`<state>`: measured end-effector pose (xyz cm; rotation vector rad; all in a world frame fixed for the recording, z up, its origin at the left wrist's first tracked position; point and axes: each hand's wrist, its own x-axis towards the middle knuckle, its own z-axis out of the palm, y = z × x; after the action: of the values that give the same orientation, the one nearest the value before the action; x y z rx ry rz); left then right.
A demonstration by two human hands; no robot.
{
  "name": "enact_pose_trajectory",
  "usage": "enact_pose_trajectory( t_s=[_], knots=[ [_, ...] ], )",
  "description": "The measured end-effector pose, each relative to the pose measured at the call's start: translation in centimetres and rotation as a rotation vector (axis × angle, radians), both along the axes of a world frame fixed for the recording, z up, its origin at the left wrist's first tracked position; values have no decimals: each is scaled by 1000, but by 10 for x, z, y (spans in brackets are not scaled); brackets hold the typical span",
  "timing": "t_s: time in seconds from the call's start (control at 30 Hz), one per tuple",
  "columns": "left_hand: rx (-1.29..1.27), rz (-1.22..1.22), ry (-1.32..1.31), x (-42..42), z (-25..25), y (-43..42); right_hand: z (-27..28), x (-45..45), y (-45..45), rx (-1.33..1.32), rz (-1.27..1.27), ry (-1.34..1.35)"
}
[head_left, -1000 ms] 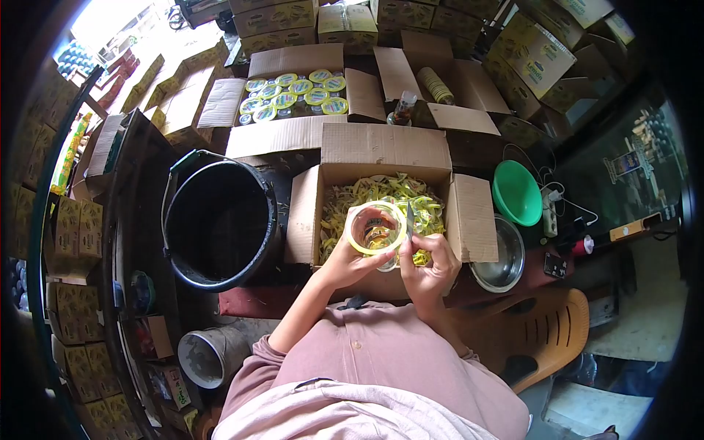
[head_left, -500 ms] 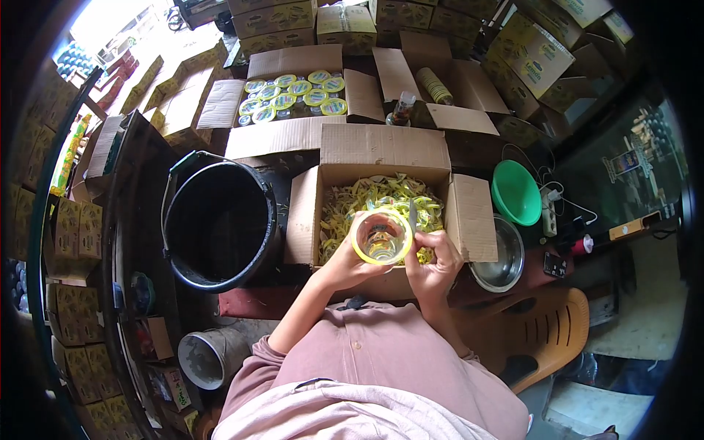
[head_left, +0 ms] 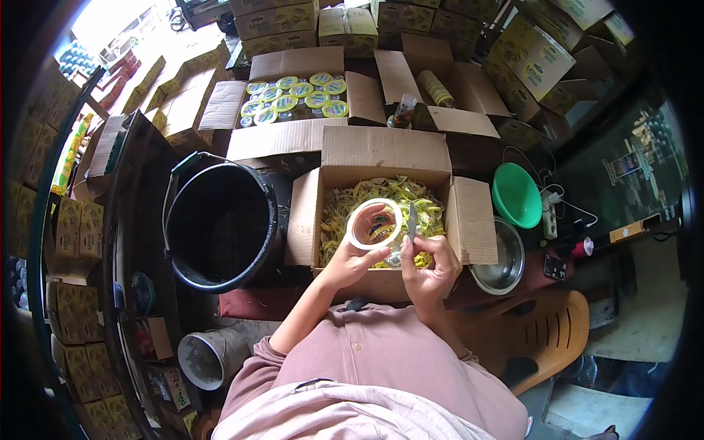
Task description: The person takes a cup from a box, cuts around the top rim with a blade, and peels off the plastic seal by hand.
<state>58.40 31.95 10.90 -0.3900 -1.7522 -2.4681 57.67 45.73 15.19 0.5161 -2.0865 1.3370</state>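
Note:
My left hand (head_left: 347,265) is wrapped round a clear plastic cup (head_left: 356,229), its open mouth facing up at me and its rim looking pale. Between the thumb and fingers of my right hand (head_left: 433,265) a small knife (head_left: 412,217) is pinched, blade pointing up and away, just right of the cup. The knife's handle is hidden in the fingers. Both hands are over an open cardboard box (head_left: 386,147) filled with yellow plastic trimmings (head_left: 345,192). Something clear and yellowish shows between the hands, but I cannot make out what it is.
Left of the box stands a large black bucket (head_left: 273,242). To its right are a green bowl (head_left: 517,194) and a steel bowl (head_left: 517,268). Behind, one carton holds yellow-lidded cups (head_left: 301,89), another a stack of cups (head_left: 435,88). A plastic chair (head_left: 565,323) is at the right.
The cup has moved slightly left and tilted. Its rim was bright yellow before and looks pale now. The right hand, still with the knife, has shifted slightly left and down.

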Motion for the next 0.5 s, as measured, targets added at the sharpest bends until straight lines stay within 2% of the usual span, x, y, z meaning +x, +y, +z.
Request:
enact_pose_trajectory(
  t_s=[0.27, 0.5],
  knots=[
    [-37, -18, 17, 0, -3, -1, -3, 5, 1, -23, -32, 82],
    [55, -49, 38, 1, -3, -2, -4, 1, -3, 40, -15, 90]
  ],
)
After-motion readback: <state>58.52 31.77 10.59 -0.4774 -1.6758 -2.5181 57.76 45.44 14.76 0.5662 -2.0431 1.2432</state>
